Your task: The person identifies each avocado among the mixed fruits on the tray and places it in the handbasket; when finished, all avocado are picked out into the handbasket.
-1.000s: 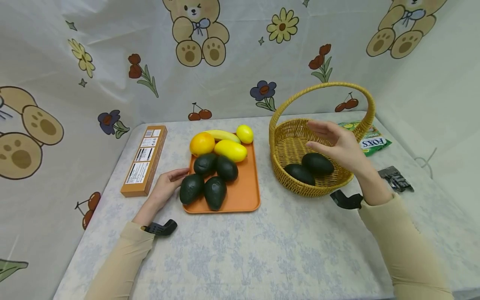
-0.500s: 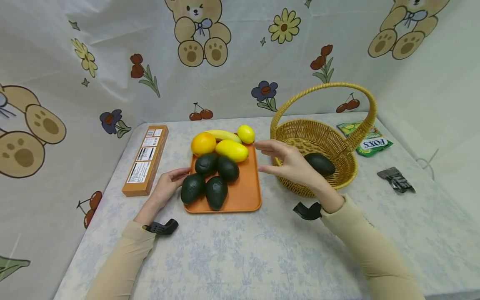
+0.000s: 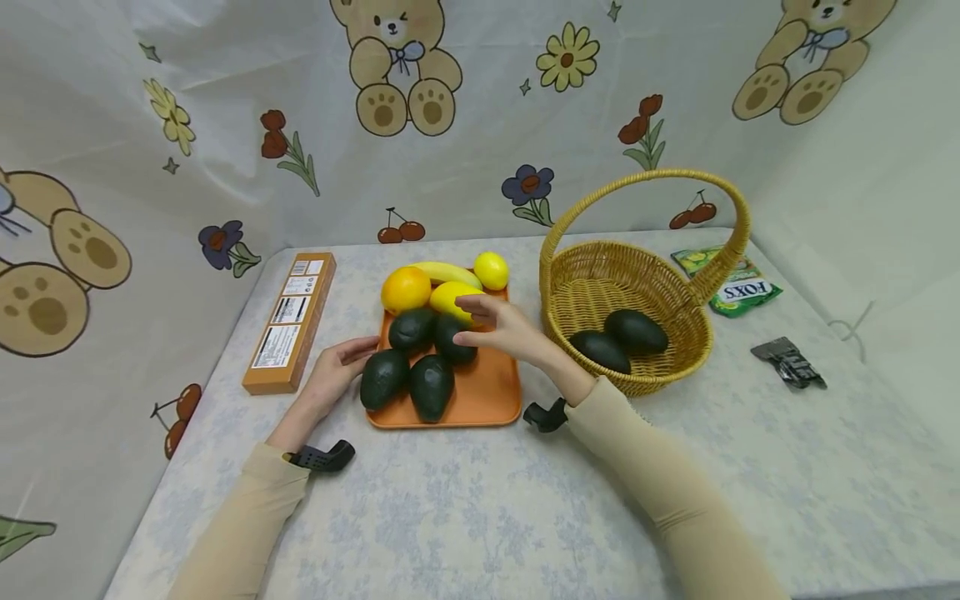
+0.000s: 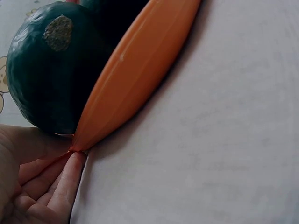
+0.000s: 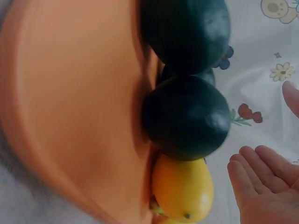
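Note:
My left hand (image 3: 330,379) pinches the left rim of the orange tray (image 3: 487,393), thumb above and fingers below in the left wrist view. Several dark green avocados lie on the tray, one avocado (image 4: 39,88) right beside the left thumb. With fingers spread apart and nothing between them, my right hand (image 3: 512,329) hovers over the tray by the right-hand avocado (image 3: 450,348). Behind are a yellow oblong fruit (image 5: 182,189), an orange (image 3: 405,289), a banana (image 3: 448,272) and a lemon (image 3: 491,271). Two avocados (image 3: 635,331) lie in the wicker basket (image 3: 585,300).
The basket's tall handle (image 3: 726,267) arches over it, right of the tray. A green FOX'S bag (image 3: 738,287) and a small black packet (image 3: 791,362) lie farther right. A long brown box (image 3: 288,325) lies left of the tray. A patterned cloth (image 3: 465,192) hangs behind.
My right hand has moved left from over the basket to above the tray, staying free of any object. The left hand has kept its place at the tray rim.

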Motion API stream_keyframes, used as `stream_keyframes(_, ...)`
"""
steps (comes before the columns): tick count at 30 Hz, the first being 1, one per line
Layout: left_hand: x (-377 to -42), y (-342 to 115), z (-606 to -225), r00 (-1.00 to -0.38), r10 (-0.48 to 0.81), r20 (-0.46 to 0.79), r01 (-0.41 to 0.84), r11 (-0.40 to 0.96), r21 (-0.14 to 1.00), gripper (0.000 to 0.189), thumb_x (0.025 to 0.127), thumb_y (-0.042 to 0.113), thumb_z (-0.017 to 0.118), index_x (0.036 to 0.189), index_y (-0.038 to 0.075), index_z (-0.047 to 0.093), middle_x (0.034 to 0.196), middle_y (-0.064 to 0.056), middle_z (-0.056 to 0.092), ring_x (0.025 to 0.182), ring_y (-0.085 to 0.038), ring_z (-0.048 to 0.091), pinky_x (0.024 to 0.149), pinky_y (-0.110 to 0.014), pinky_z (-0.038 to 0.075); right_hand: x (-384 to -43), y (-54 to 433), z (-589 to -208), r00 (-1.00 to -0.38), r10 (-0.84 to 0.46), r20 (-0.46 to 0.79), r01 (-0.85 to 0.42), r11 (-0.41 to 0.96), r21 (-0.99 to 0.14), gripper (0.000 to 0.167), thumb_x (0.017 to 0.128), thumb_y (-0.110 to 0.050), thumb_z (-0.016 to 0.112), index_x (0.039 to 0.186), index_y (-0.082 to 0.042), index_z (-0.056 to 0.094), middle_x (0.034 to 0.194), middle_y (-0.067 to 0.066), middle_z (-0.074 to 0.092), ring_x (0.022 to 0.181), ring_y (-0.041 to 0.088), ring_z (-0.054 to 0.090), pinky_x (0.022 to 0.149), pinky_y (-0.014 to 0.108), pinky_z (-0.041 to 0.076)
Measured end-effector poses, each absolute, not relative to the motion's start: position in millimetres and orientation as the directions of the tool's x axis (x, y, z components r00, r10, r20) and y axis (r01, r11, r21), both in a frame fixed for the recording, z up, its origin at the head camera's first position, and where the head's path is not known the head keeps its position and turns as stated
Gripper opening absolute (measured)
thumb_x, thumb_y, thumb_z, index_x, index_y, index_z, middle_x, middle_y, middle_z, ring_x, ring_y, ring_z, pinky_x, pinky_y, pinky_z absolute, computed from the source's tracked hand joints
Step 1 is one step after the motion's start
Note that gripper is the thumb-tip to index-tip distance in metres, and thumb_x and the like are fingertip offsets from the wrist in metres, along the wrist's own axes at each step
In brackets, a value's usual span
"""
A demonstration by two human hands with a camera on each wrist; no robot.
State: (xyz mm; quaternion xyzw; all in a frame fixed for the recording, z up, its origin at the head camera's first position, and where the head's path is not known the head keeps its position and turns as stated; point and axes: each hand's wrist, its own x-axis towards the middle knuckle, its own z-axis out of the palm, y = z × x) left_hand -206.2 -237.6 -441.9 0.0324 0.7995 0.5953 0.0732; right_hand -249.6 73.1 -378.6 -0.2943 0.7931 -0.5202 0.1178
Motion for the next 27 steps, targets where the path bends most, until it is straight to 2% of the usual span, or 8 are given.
stream_keyframes(6,-201.8,-236.7,-443.6,-0.988,0.14,-0.072,-0.028,0.291,0.956,0.042,0.096,0.011,0.055,0.136,-0.001,0.048,0.131,-0.019,0.053,0.117,-0.027,0.052,0.088,-0.018,0.045,-251.3,61.7,-390.0,-0.815,-0.573,0.081,-0.34,0.362,-0.868,0.066,0.083,-0.026,0.075,0.137,-0.003,0.047,0.138,0.008,0.049,0.125,0.021,0.046,0.103,0.031,0.036)
stream_keyframes(14,-202.0,-236.1,-441.4,-0.988,0.138,-0.069,-0.025,0.298,0.954,0.042,0.096,0.01,0.055,0.136,-0.002,0.048,0.13,-0.019,0.053,0.117,-0.027,0.052,0.087,-0.018,0.045,-250.2,58.4,-402.6,-0.817,-0.56,0.137,-0.43,0.434,-0.792,0.064,0.081,-0.026,0.076,0.134,0.0,0.05,0.134,0.011,0.052,0.122,0.022,0.049,0.102,0.032,0.038)
stream_keyframes(27,-204.7,-238.0,-441.1,-0.988,0.136,-0.067,-0.021,0.311,0.95,0.043,0.096,0.013,0.056,0.136,-0.001,0.048,0.131,-0.018,0.053,0.118,-0.027,0.052,0.088,-0.019,0.045,-251.5,57.5,-404.3,-0.815,-0.569,0.109,-0.455,0.513,-0.728,0.067,0.078,-0.033,0.078,0.134,-0.006,0.052,0.133,0.008,0.053,0.119,0.022,0.048,0.099,0.037,0.039)
